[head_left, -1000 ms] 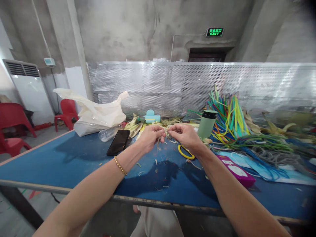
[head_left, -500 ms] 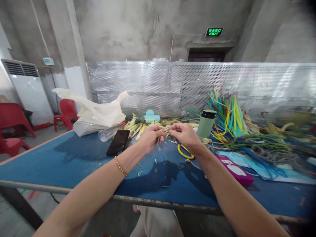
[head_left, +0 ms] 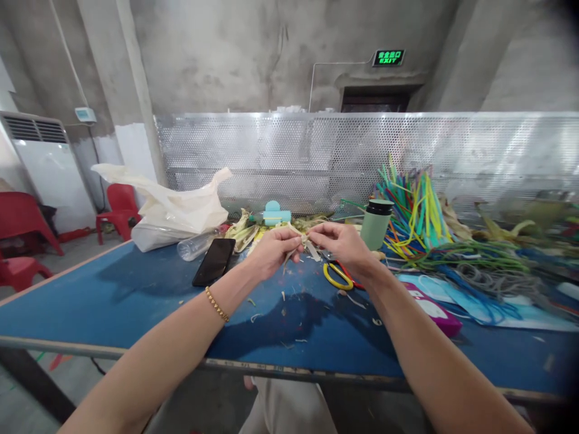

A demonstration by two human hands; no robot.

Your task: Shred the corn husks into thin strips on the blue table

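Note:
My left hand [head_left: 277,251] is closed in a pinch on a thin, pale strip of dried husk [head_left: 304,240], above the far middle of the blue table [head_left: 154,313]. Facing it, my right hand [head_left: 346,246] pinches the same small piece close to the left fingertips. The fingers hide much of the strip, so its full shape cannot be made out. Just below my right hand lie scissors [head_left: 326,275] with a yellow handle loop and a red part beside it. Loose pale husks [head_left: 243,232] are heaped behind and left of my left hand.
A black phone [head_left: 214,262], a clear plastic bottle [head_left: 192,247] and a white plastic bag [head_left: 181,211] are on the left. To the right stand a green tumbler [head_left: 376,229], colourful strips [head_left: 423,211], tangled cords [head_left: 479,280] and a purple box [head_left: 447,322]. Small scraps dot the tabletop.
My right hand has turned slightly and more of the pale strip shows between the hands. More of the scissors is uncovered, including a red part. The view has shifted slightly.

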